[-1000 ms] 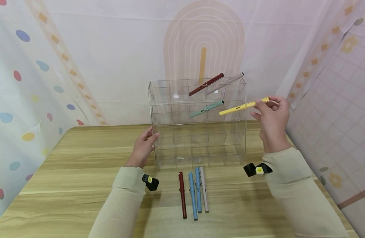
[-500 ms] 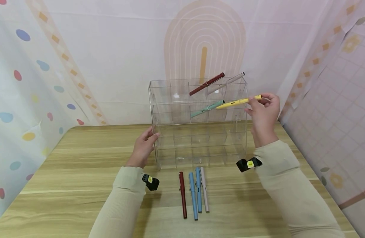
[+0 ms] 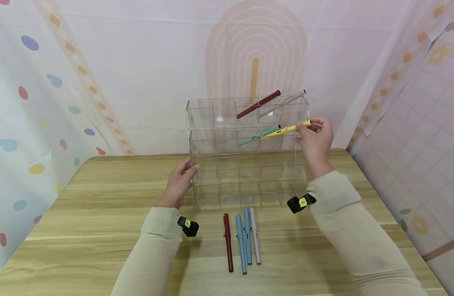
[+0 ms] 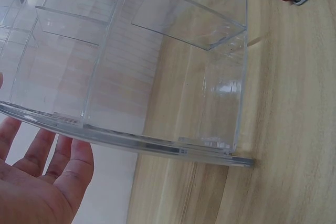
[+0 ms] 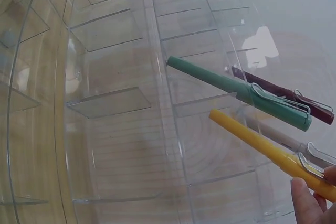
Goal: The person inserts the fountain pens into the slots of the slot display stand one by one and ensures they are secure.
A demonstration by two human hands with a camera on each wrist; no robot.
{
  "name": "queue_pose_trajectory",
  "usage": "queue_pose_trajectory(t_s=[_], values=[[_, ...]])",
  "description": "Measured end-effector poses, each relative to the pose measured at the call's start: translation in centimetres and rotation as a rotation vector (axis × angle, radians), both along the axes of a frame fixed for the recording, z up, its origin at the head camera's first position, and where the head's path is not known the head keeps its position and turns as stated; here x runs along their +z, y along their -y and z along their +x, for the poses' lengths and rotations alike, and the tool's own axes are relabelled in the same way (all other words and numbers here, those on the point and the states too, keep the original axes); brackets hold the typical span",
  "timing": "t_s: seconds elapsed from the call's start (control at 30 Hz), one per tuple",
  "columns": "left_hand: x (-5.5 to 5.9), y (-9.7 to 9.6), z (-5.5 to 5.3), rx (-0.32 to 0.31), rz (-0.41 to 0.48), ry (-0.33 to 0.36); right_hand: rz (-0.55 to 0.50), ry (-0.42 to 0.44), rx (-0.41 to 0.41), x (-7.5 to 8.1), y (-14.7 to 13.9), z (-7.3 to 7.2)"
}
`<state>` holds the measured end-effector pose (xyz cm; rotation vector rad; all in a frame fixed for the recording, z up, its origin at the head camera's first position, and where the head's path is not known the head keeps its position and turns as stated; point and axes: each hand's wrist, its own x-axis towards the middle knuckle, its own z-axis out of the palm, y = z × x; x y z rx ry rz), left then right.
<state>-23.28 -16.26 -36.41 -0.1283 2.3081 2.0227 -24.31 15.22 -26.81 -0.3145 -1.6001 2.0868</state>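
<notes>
My right hand (image 3: 316,144) pinches a yellow pen (image 3: 284,130) by its cap end. The pen slants into the second-from-top row of a clear acrylic pen rack (image 3: 227,154), right beside a green pen (image 3: 259,136) that leans there. In the right wrist view, the yellow barrel (image 5: 252,139) lies over the compartments, apart from the green one. My left hand (image 3: 178,183) holds the rack's left side panel; its fingers (image 4: 73,169) are outside the panel, with the thumb over the front edge. A dark red pen (image 3: 258,105) and a pale lilac pen (image 3: 286,102) lean in the top row.
On the wooden table (image 3: 101,205), before the rack, lie a dark red pen (image 3: 228,242), two blue pens (image 3: 240,242) and a pale lilac pen (image 3: 255,236). A patterned cloth (image 3: 156,74) hangs behind the rack.
My right hand has moved left with the yellow pen, bringing its lower end from the rack's right side into the second row, next to the green pen. The left hand stays in place.
</notes>
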Motion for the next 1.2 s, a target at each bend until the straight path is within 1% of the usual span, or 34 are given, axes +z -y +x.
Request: queue_pose_trajectory(t_s=[0.27, 0.5, 0.7, 0.87, 1.2], values=[[-0.1, 0.0, 0.0, -0.001, -0.005, -0.003, 0.031, 0.012, -0.003, -0.6, 0.4, -0.5], [-0.1, 0.0, 0.0, 0.003, -0.007, -0.007, 0.086, 0.010, -0.002, -1.2, 0.7, -0.7], [-0.3, 0.0, -0.1, 0.005, -0.003, -0.013, 0.145, 0.012, -0.011, -1.4, 0.8, -0.8], [-0.3, -0.1, -0.2, 0.007, -0.003, -0.014, 0.173, 0.016, -0.011, -1.5, 0.7, -0.9], [0.0, -0.2, 0.0, 0.001, -0.001, -0.008, 0.224, 0.005, -0.004, -1.8, 0.5, -0.8]])
